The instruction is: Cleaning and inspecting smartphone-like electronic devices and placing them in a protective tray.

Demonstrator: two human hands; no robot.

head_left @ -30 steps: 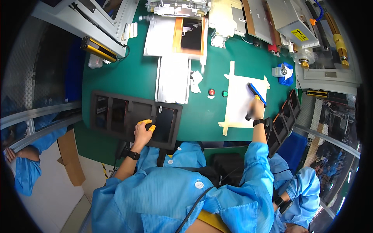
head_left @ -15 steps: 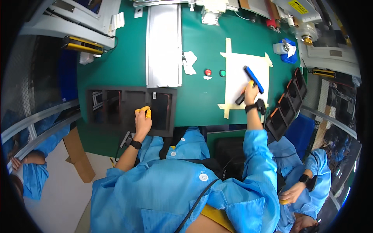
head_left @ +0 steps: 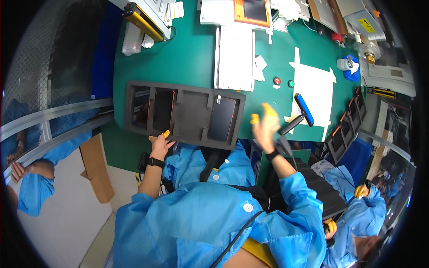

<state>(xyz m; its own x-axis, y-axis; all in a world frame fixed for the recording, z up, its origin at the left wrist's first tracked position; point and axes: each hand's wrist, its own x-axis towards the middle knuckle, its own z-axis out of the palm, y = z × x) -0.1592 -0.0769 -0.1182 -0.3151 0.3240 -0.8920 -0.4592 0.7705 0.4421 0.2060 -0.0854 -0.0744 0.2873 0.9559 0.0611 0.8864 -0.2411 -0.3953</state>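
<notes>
Head view: left hand (head_left: 159, 145) partly curled at the near edge of the black tray (head_left: 190, 111), with any real grip on it impossible to tell. Straight ahead of that hand, inside the tray, a dark screen (head_left: 164, 109); well to its right, in the end compartment, another screen (head_left: 222, 118). Right hand (head_left: 267, 127) slightly blurred, fingers spread, nothing held. Just right of it, handle end nearest, a blue roller (head_left: 304, 109) on the surface (head_left: 178, 62), partly over white paper (head_left: 313, 89).

The right hand (head_left: 267, 125) was blurred. The upper picture edge truncated the orange frame (head_left: 239, 10). Print on the white label (head_left: 218, 99) was illegible.
</notes>
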